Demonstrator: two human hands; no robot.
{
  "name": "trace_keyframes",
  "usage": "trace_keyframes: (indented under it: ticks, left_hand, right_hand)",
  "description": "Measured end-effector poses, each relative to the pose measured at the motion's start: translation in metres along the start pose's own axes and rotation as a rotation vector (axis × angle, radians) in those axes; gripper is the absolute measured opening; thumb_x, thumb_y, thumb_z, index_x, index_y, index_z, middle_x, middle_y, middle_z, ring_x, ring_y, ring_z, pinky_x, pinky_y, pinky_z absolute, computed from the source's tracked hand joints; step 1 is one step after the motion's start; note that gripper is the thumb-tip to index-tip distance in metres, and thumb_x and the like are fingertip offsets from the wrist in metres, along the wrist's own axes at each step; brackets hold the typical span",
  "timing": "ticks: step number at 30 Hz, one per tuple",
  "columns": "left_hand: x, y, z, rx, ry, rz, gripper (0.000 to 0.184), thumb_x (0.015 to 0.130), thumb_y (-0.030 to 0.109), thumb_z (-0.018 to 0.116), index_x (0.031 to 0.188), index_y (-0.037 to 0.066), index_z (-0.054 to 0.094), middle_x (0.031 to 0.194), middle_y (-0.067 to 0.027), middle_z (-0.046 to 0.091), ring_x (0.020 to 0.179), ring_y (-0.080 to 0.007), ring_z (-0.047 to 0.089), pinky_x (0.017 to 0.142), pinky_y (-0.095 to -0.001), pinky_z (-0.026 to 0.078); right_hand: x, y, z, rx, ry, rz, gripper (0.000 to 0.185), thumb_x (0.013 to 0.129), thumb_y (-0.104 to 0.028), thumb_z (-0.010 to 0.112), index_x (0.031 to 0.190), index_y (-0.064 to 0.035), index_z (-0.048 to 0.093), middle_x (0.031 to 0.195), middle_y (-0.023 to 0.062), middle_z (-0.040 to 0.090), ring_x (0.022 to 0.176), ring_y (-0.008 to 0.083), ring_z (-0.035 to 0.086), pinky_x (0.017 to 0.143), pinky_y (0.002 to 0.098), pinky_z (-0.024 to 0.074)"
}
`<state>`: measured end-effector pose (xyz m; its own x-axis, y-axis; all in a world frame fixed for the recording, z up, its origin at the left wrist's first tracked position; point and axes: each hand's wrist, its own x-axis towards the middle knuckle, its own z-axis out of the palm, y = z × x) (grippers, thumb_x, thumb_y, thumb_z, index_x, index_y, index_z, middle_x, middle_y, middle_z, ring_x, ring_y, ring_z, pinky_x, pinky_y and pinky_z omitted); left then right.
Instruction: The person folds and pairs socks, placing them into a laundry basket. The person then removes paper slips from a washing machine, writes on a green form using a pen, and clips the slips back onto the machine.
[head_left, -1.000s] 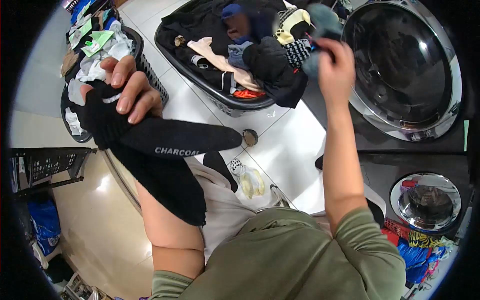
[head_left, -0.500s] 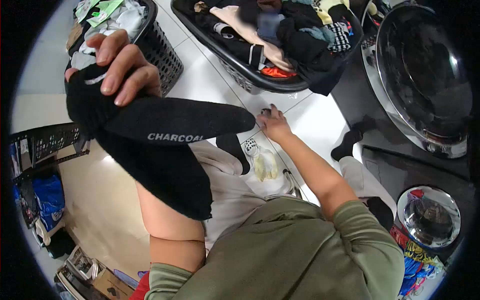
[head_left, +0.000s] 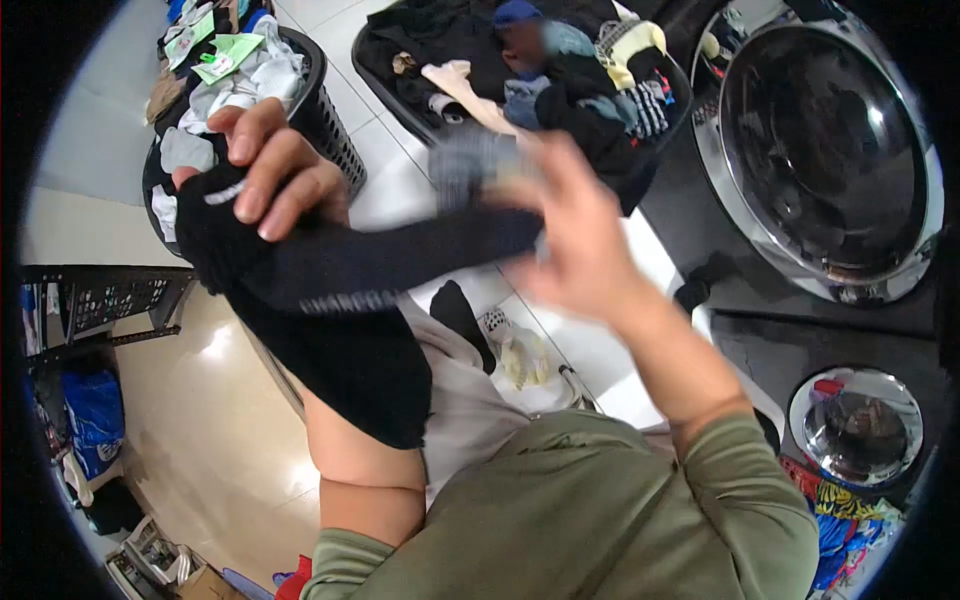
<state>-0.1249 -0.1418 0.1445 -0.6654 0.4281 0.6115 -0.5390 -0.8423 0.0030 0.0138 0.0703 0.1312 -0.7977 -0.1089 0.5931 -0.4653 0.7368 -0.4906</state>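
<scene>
Bunched black socks with pale lettering hang from my left hand, whose fingers are closed round their cuffs at the upper left. My right hand is smeared by motion beside the toe end of the upper sock. A blurred grey item lies at its fingertips and appears to be held; its shape cannot be made out. Behind it stands a black basket heaped with dark, cream, yellow and checked clothes.
A second basket with pale socks and green-tagged items stands at the upper left. Round glossy doors are on the right. A spotted and yellowish item lies on the floor between my legs.
My right hand went from the basket down to a small item on the floor, then rose towards the black socks with a blurred grey item. My left hand still holds the socks.
</scene>
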Motion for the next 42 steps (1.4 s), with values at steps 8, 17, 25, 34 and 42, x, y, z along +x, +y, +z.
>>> trace_keyframes:
  ticks: [8,17,25,34,42]
  left_hand:
    - [-0.007,0.018,-0.007,-0.027,-0.126,0.131,0.038,0.095,0.019,0.063,0.116,-0.007,0.042,0.095,-0.0139,0.049,0.073,-0.0191,0.064,0.057,-0.0244,0.064]
    - [-0.008,0.013,-0.001,-0.007,-0.044,0.091,0.037,0.091,0.019,0.067,0.113,-0.004,0.049,0.095,-0.0130,0.052,0.070,-0.0167,0.065,0.054,-0.0242,0.063]
    - [0.002,-0.015,0.018,0.122,0.148,0.091,0.034,0.086,0.009,0.070,0.110,-0.005,0.050,0.089,-0.0102,0.049,0.059,-0.0168,0.060,0.044,-0.0238,0.058]
    - [0.004,-0.010,0.010,-0.034,-0.003,0.066,0.040,0.094,0.025,0.065,0.120,-0.003,0.052,0.097,-0.0109,0.050,0.065,-0.0184,0.060,0.049,-0.0251,0.056]
    - [0.003,-0.007,-0.010,0.015,-0.161,-0.014,0.052,0.098,0.040,0.056,0.132,0.001,0.051,0.105,-0.0116,0.050,0.073,-0.0200,0.057,0.055,-0.0292,0.050]
  right_hand:
    - [0.043,0.067,0.018,-0.465,0.260,-0.206,0.036,0.078,-0.011,0.072,0.113,-0.0171,0.067,0.110,0.0158,0.060,0.085,0.0355,0.065,0.075,0.0423,0.0537]
    - [-0.269,0.058,0.163,-0.092,-0.813,0.885,0.053,0.082,-0.018,0.072,0.131,-0.0046,0.054,0.114,0.0220,0.059,0.109,0.0373,0.059,0.092,0.0467,0.0492]
    - [-0.286,0.101,0.182,0.100,-0.767,0.901,0.050,0.075,-0.022,0.072,0.117,-0.0018,0.056,0.117,0.0256,0.055,0.109,0.0425,0.057,0.094,0.0474,0.0484]
    - [-0.006,0.014,-0.053,0.180,0.062,0.163,0.081,0.076,-0.022,0.080,0.143,0.0024,0.042,0.138,0.0240,0.055,0.128,0.0355,0.056,0.106,0.0391,0.0444]
    - [0.105,0.111,0.035,-0.469,-0.380,0.661,0.098,0.081,-0.052,0.074,0.154,-0.0068,0.025,0.143,0.0233,0.044,0.125,0.0409,0.053,0.103,0.0481,0.0464]
